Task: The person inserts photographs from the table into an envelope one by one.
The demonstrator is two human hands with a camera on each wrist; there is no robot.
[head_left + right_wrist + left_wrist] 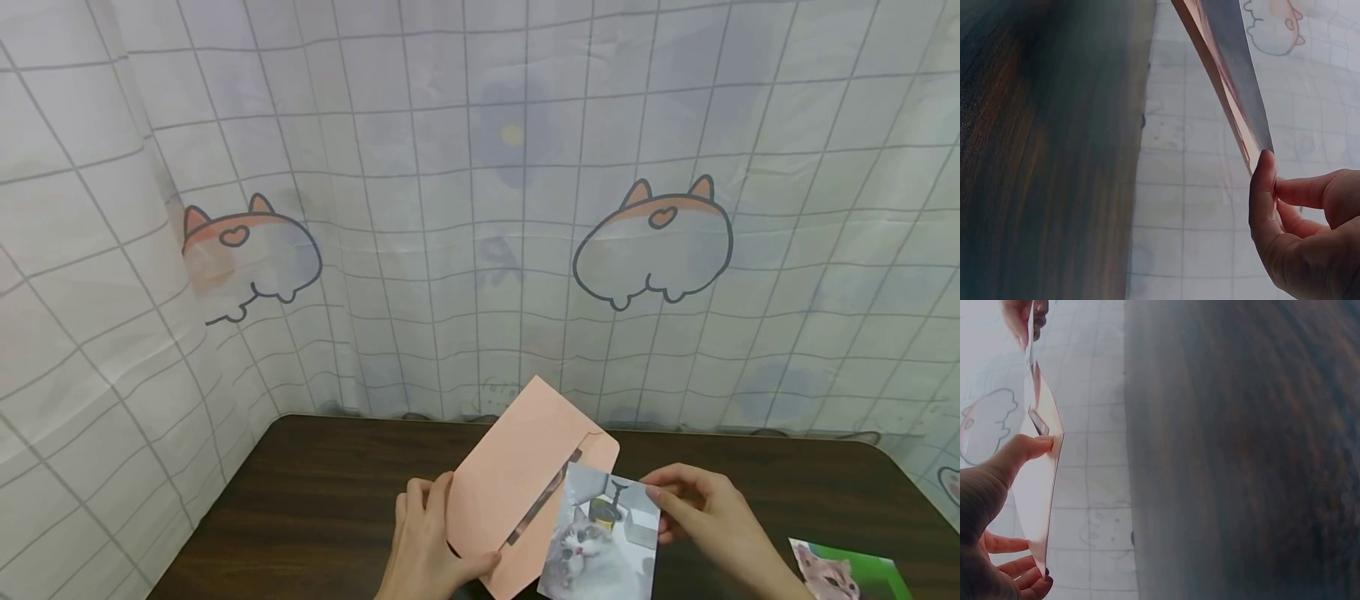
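Note:
A pink envelope point(510, 467) is held tilted above the table by my left hand point(430, 533), thumb on its near face and fingers behind its left edge. A slit-like opening with something dark and patterned inside runs across the envelope; what lies inside is mostly hidden. My right hand point(708, 517) pinches the upper right edge of a photo card point(600, 542) that shows a fluffy grey and white cat. The card overlaps the envelope's lower right part in the head view. In the right wrist view the right hand point(1300, 225) grips the card point(1235, 69) at its edge.
A second card point(847, 571) with a pinkish cat on green lies at the table's right, cut off by the frame. The dark wooden table point(300, 492) ends at a white grid-patterned curtain point(420, 250) with cartoon corgi prints, which also hangs along the left.

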